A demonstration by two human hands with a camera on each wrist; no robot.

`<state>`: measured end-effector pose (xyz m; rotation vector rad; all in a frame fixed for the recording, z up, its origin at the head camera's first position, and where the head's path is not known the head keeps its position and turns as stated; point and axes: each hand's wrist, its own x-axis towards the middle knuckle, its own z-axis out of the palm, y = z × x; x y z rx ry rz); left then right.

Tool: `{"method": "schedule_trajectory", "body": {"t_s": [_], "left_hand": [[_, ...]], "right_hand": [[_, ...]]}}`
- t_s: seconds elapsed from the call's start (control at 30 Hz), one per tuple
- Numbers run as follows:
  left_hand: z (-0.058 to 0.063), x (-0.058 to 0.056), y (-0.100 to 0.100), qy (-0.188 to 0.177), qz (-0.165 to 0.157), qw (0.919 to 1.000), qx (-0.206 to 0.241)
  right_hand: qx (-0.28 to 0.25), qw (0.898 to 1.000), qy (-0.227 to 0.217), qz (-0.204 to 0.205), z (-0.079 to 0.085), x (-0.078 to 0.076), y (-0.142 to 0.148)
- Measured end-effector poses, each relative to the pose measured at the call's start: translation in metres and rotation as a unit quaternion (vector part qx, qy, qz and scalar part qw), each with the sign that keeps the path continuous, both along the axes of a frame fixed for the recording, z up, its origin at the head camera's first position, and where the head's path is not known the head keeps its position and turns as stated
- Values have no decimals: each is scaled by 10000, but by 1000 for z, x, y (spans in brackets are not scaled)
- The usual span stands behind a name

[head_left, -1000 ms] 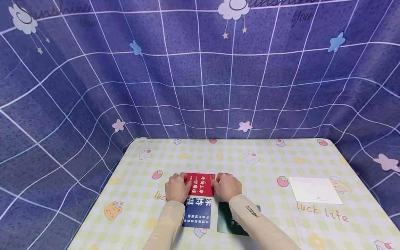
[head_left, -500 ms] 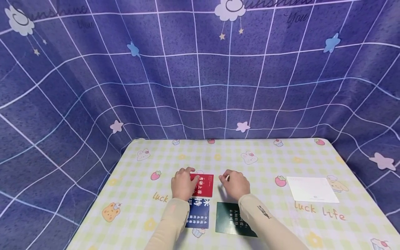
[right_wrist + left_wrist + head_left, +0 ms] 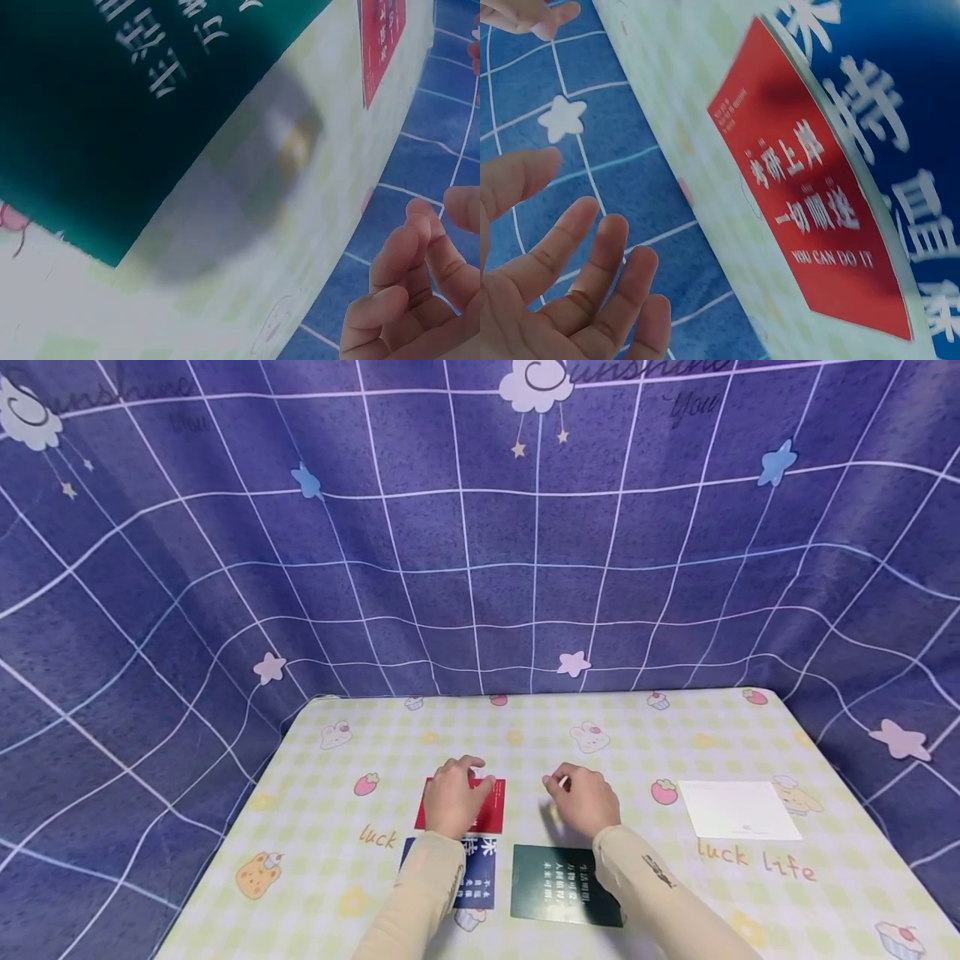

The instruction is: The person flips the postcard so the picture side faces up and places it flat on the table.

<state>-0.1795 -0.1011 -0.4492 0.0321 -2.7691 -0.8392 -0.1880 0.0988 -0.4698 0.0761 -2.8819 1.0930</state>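
A red card [image 3: 491,814] printed with white characters lies flat on the table, its lower edge beside a navy blue card [image 3: 480,881]. My left hand [image 3: 450,802] hovers over the red card and hides part of it in the head view. In the left wrist view its fingers [image 3: 604,270] are spread and hold nothing. To the right, my right hand [image 3: 588,802] is raised above the tablecloth, with bent fingers and nothing in them. Below that hand lies a dark green card [image 3: 555,885] with white writing, partly covered by the right sleeve.
On the right side of the table lies a white card [image 3: 738,810]. A pale checked cloth [image 3: 570,752] with cartoon prints covers the table. Behind and at both sides hangs a blue curtain [image 3: 420,568] with a white grid.
Both hands have come away from the red card, and the right hand has moved right. More of the green card shows. The view has shifted slightly.
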Motion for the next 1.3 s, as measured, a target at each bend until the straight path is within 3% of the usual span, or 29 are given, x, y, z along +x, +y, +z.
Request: {"method": "schedule_trajectory", "body": {"t_s": [0.57, 1.0, 1.3], "left_hand": [[-3, -4, 42, 235, -462, 9980, 364], [-5, -3, 67, 58, -631, 9972, 386], [-11, -3, 86, -124, -689, 9966, 441]], "right_hand": [[11, 9997, 1, -244, 3, 2, 31], [-25, 9993, 91, -375, 0, 7, 60], [-9, 9986, -86, -522, 0, 13, 84]]}}
